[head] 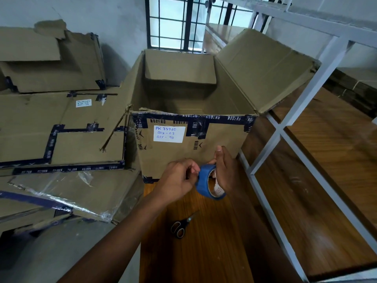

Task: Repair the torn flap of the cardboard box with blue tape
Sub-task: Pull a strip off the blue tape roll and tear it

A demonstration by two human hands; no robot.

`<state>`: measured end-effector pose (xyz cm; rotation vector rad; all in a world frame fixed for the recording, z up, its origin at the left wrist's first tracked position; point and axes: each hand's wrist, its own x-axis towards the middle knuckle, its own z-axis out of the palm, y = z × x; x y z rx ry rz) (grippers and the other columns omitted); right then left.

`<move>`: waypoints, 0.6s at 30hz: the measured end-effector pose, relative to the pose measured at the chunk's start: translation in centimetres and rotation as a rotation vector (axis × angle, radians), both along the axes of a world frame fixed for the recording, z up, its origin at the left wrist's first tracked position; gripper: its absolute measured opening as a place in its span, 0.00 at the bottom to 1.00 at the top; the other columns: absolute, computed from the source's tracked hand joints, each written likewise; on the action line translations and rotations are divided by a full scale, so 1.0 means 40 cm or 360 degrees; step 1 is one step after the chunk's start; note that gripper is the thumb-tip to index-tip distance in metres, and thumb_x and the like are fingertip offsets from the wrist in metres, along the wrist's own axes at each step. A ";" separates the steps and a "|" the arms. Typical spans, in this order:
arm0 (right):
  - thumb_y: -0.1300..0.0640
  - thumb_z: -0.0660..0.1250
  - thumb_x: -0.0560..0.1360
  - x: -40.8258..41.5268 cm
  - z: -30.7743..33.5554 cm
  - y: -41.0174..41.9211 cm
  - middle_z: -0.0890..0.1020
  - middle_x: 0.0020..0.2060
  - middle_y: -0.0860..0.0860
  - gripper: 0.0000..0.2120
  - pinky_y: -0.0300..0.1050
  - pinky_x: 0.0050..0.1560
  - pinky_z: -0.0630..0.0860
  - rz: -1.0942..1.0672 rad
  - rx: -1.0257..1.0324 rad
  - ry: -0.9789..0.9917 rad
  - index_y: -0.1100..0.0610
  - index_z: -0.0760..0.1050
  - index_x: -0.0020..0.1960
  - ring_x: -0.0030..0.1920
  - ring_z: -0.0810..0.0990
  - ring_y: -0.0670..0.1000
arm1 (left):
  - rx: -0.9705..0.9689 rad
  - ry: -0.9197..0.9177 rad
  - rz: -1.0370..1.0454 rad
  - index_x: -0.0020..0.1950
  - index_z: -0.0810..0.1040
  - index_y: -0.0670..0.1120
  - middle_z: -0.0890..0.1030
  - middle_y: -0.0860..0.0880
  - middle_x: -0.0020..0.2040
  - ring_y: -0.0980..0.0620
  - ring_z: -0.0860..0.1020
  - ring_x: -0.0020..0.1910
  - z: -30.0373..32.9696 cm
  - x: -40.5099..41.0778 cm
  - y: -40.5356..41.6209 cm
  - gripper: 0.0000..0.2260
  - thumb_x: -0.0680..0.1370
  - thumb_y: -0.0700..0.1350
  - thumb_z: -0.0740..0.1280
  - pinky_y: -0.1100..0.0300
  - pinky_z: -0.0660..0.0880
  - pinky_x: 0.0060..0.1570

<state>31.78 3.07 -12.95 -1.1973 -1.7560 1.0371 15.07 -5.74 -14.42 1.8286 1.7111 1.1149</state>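
Fingers of the left hand (179,176) pinch the edge of a blue tape roll (208,181), which the right hand (224,170) grips, just before the open brown cardboard box (204,148) at twelve o'clock. Black-handled scissors (180,226) lie at six o'clock on the wooden table (224,242).

Two hands work a roll of blue tape (210,183) before an open cardboard box (193,119) on a wooden table (214,242) — the right hand (225,170) grips the roll, the left hand (179,178) pinches its edge — with scissors (180,226) lying nearby.
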 end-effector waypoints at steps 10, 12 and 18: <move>0.35 0.52 0.86 -0.015 -0.058 0.035 0.79 0.39 0.57 0.27 0.53 0.52 0.78 -0.0143 -0.0499 0.0129 0.55 0.76 0.49 0.41 0.81 0.55 | -0.0307 -0.0176 -0.0289 0.51 0.77 0.58 0.81 0.57 0.48 0.64 0.77 0.44 -0.004 -0.011 -0.013 0.08 0.88 0.47 0.64 0.67 0.71 0.44; 0.33 0.52 0.85 -0.013 -0.060 0.026 0.77 0.38 0.55 0.28 0.53 0.50 0.76 -0.0106 -0.0616 0.0065 0.54 0.76 0.49 0.40 0.79 0.54 | -0.0320 -0.0235 -0.0293 0.52 0.78 0.58 0.82 0.57 0.49 0.61 0.78 0.48 -0.012 -0.015 -0.016 0.08 0.88 0.47 0.64 0.62 0.75 0.49; 0.35 0.48 0.86 -0.003 -0.069 0.008 0.73 0.39 0.54 0.27 0.49 0.44 0.69 -0.0080 -0.0539 0.0003 0.54 0.74 0.47 0.40 0.74 0.51 | -0.0214 -0.0217 -0.0181 0.60 0.80 0.55 0.81 0.58 0.55 0.60 0.79 0.53 -0.021 -0.010 -0.006 0.09 0.82 0.44 0.72 0.58 0.79 0.56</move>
